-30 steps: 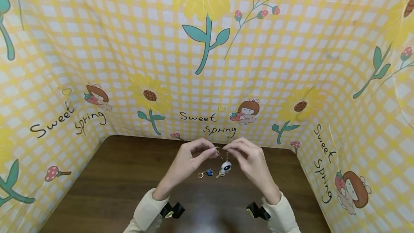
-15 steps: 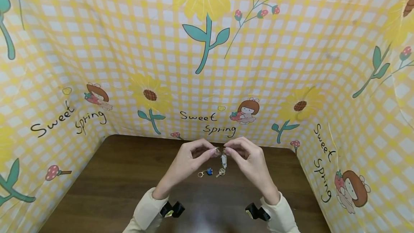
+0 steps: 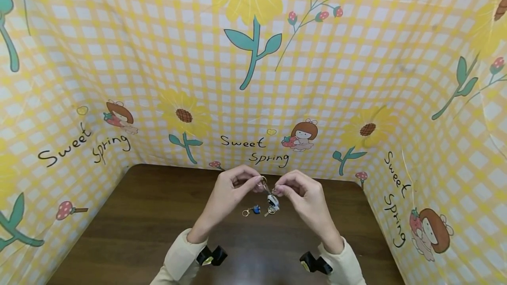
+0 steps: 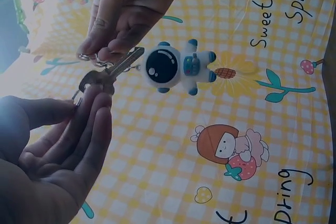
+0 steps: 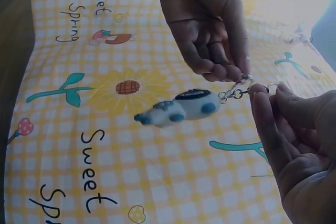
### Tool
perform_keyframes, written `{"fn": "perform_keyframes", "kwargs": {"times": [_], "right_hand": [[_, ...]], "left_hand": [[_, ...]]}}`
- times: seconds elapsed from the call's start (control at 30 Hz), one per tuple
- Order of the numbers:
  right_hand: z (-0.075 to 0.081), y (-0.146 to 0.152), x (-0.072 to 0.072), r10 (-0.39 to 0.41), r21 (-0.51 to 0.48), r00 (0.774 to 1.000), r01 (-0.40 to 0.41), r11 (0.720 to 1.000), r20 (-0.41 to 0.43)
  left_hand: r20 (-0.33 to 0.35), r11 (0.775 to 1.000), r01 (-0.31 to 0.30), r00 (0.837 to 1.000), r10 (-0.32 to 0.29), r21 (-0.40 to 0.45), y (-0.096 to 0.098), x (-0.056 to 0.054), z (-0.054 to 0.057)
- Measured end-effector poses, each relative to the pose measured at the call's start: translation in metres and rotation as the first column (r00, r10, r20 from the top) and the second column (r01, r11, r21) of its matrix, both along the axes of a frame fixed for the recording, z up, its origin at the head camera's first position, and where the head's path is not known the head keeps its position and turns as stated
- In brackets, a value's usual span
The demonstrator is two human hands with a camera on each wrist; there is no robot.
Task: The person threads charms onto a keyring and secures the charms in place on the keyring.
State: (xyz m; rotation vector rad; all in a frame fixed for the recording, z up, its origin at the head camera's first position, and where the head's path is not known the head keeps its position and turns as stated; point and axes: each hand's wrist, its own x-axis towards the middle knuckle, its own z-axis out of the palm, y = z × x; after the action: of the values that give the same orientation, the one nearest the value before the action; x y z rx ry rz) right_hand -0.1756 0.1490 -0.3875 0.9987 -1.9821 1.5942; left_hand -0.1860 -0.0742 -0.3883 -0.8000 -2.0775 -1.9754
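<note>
My left hand (image 3: 233,188) pinches a ring bearing a metal key (image 4: 113,74), which points away from the fingers toward the charm in the left wrist view. Between thumb and fingertips, my right hand (image 3: 303,192) holds the silver chain (image 5: 233,94) of an astronaut keychain. The white and blue astronaut charm (image 4: 178,69), with its dark visor, dangles from that chain below the fingertips. Both hands are raised close together over the table, and the key overlaps the chain in the left wrist view. In the right wrist view the left fingers hide the key.
Lying on the brown table (image 3: 158,223) are a blue keychain charm (image 3: 256,209) with a gold ring (image 3: 246,213), and another small ring (image 3: 271,210) partly behind the astronaut. A yellow checked cloth (image 3: 253,113) with flower prints stands along the back and sides.
The astronaut charm has swung and turned, from front to edge-on to another angle, and shifted left. My left hand has risen slightly, and its ring shows more; both hands keep their pinch.
</note>
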Motion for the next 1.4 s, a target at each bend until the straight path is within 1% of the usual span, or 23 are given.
{"fn": "perform_keyframes", "kwargs": {"times": [0.1, 0.2, 0.37, 0.43, 0.53, 0.67, 0.77, 0.83, 0.9, 1.03, 1.1, 1.17, 1.23, 1.4], "right_hand": [[0.001, 0.002, 0.002, 0.005, -0.01, 1.0, -0.005, 1.0, 0.026], [0.001, 0.003, 0.003, -0.009, 0.008, 0.999, 0.009, 1.0, 0.053], [-0.001, 0.002, 0.004, -0.063, 0.052, 0.997, 0.061, 0.997, 0.043], [-0.003, 0.001, 0.003, -0.071, 0.052, 0.997, 0.069, 0.996, 0.035], [-0.004, -0.002, 0.004, -0.069, 0.046, 0.997, 0.067, 0.997, 0.047], [-0.004, -0.006, 0.004, -0.032, 0.027, 0.995, 0.03, 0.999, 0.095], [-0.003, -0.008, 0.006, -0.015, 0.017, 0.993, 0.013, 1.0, 0.121], [-0.003, -0.008, 0.006, -0.018, 0.021, 0.992, 0.016, 1.0, 0.127], [-0.003, -0.008, 0.007, -0.029, 0.028, 0.991, 0.026, 0.999, 0.132], [-0.004, -0.008, 0.007, -0.05, 0.04, 0.986, 0.044, 0.998, 0.158], [-0.005, -0.009, 0.008, -0.055, 0.047, 0.983, 0.048, 0.998, 0.175], [-0.005, -0.01, 0.008, -0.055, 0.053, 0.98, 0.046, 0.998, 0.192], [-0.006, -0.012, 0.008, -0.05, 0.056, 0.975, 0.039, 0.998, 0.215], [-0.009, -0.018, 0.008, -0.053, 0.059, 0.964, 0.039, 0.997, 0.261]], "left_hand": [[-0.014, 0.998, -0.061, 0.998, 0.061, -0.028, -0.001, 0.0, -0.001], [-0.026, 0.993, -0.108, 0.994, 0.107, -0.055, -0.002, 0.0, -0.002], [-0.025, 0.987, -0.14, 0.99, 0.138, -0.085, -0.002, 0.001, -0.002], [-0.018, 0.987, -0.137, 0.991, 0.136, -0.087, -0.002, 0.002, -0.001], [0.02, 0.992, -0.11, 0.994, 0.111, -0.066, 0.0, 0.003, 0.001], [0.089, 0.997, -0.067, 0.994, 0.069, -0.024, 0.003, 0.006, 0.005], [0.129, 0.998, -0.062, 0.99, 0.063, -0.013, 0.005, 0.007, 0.007], [0.144, 0.996, -0.084, 0.986, 0.087, -0.022, 0.006, 0.008, 0.007], [0.145, 0.991, -0.129, 0.98, 0.134, -0.045, 0.007, 0.008, 0.007], [0.124, 0.971, -0.217, 0.966, 0.228, -0.098, 0.008, 0.009, 0.005], [0.119, 0.965, -0.235, 0.961, 0.249, -0.118, 0.009, 0.009, 0.005], [0.12, 0.963, -0.236, 0.96, 0.251, -0.128, 0.009, 0.009, 0.004], [0.135, 0.967, -0.221, 0.962, 0.238, -0.126, 0.01, 0.009, 0.004], [0.183, 0.979, -0.159, 0.966, 0.182, -0.13, 0.008, 0.008, 0.004]]}}
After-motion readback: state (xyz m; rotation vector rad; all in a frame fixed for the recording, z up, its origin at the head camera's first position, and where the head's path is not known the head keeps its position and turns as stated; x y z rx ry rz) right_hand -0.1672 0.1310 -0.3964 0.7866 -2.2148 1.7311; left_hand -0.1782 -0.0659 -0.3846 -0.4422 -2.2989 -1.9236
